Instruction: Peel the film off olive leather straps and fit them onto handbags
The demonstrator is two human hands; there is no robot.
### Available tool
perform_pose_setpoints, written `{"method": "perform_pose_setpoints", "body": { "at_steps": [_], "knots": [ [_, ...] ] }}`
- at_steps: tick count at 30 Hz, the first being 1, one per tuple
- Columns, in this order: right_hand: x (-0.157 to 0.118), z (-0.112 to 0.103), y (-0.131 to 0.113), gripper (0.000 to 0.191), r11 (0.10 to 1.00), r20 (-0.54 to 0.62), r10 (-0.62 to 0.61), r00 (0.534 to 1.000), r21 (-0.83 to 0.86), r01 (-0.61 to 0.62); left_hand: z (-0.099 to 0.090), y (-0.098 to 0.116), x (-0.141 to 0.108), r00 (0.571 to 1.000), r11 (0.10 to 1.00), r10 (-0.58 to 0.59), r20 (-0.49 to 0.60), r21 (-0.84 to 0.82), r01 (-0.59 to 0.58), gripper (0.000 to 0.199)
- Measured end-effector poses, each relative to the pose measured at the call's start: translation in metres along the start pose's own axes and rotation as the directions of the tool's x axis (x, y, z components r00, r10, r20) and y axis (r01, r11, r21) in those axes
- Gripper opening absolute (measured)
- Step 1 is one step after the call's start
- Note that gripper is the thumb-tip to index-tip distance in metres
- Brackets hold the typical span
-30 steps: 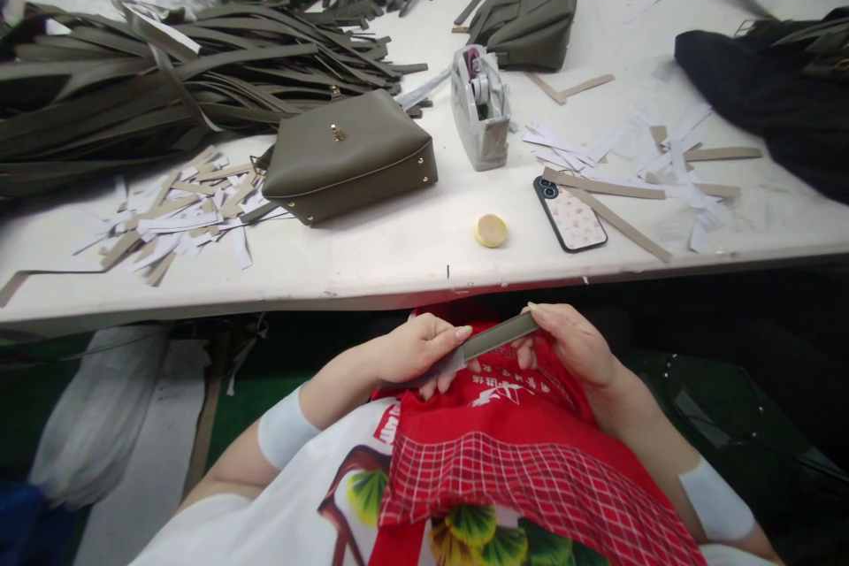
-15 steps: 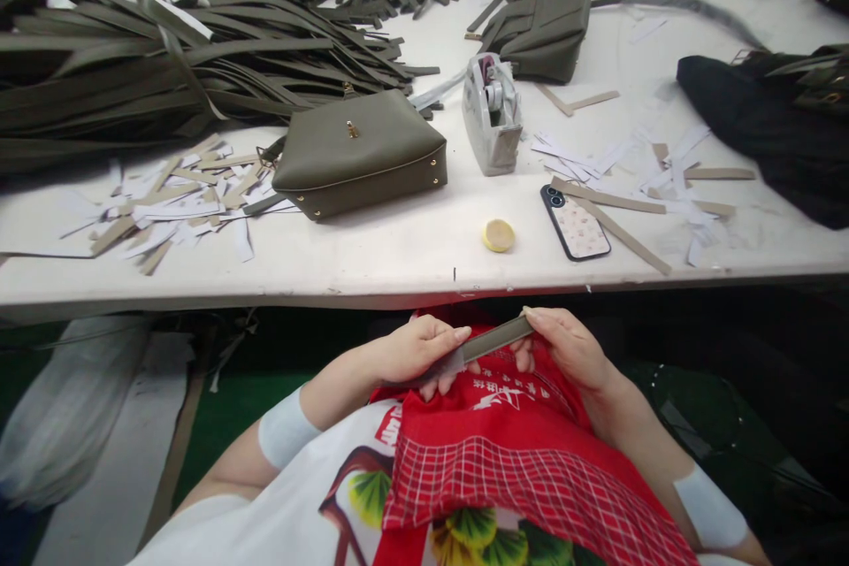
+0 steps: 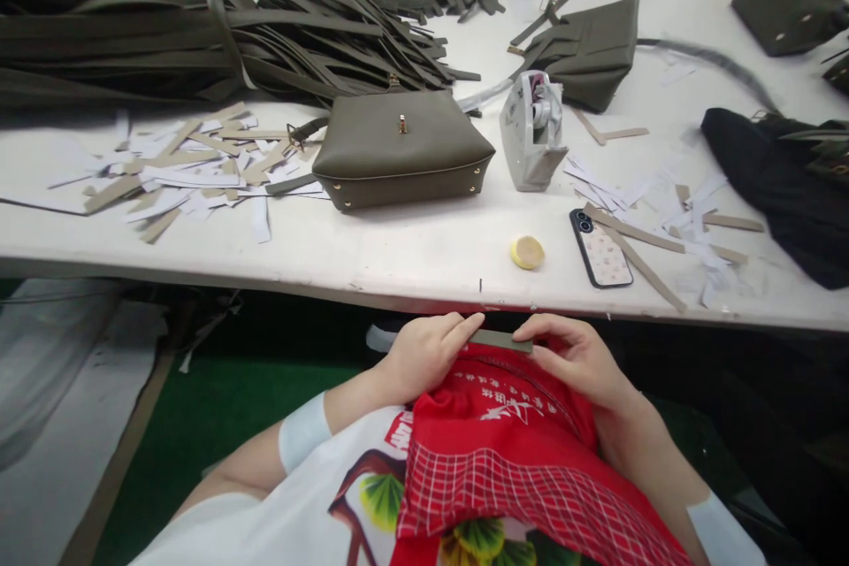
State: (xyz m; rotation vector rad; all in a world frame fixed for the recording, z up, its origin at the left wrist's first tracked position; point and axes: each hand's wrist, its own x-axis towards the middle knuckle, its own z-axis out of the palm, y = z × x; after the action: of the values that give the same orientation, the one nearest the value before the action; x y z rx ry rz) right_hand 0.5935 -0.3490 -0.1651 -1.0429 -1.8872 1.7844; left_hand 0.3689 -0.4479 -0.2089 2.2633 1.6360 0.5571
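Observation:
Low over the red apron [image 3: 494, 433], just off the table's front edge, I hold a narrow olive-green strap [image 3: 499, 340] between my hands. My left hand [image 3: 431, 355] is closed around its left part, and a translucent wrapped length juts out beyond that hand. The strap's right end is pinched between the thumb and index finger of my right hand [image 3: 576, 355]. Only a short stretch of strap shows between the hands. On the table beyond lies an olive handbag [image 3: 406, 146] with gold studs and a gold clasp.
A large bundle of olive straps [image 3: 165, 35] covers the back left. Paper and tan strip scraps [image 3: 192, 164] lie left of the handbag. A tape dispenser [image 3: 534, 137], a round yellow tin [image 3: 527, 253] and a phone [image 3: 602, 252] sit toward the right. Another bag [image 3: 590, 53] lies behind.
My hands have turned the strap from a slant to nearly level, with a different face showing. The left hand now covers it from above. The view has shifted, so the table items appear farther right.

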Motion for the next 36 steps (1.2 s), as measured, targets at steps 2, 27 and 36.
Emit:
{"method": "perform_pose_setpoints", "body": {
  "at_steps": [2,27,36],
  "knots": [
    [0.002,0.002,-0.002,0.015,1.0,0.023,-0.016,1.0,0.023,0.016,0.004,-0.002,-0.006,0.994,0.992,0.031,-0.101,0.128,-0.018,0.043],
    [0.092,0.113,-0.009,0.025,0.896,0.359,0.17,0.918,0.331,-0.296,-0.081,0.0,-0.106,0.78,0.553,-0.608,0.152,-0.623,0.553,0.053],
    [0.089,0.116,-0.007,0.029,0.916,0.356,0.138,0.924,0.309,-0.256,-0.08,0.012,-0.109,0.69,-0.017,-0.628,0.36,-0.893,0.451,0.046]
  ]
}}
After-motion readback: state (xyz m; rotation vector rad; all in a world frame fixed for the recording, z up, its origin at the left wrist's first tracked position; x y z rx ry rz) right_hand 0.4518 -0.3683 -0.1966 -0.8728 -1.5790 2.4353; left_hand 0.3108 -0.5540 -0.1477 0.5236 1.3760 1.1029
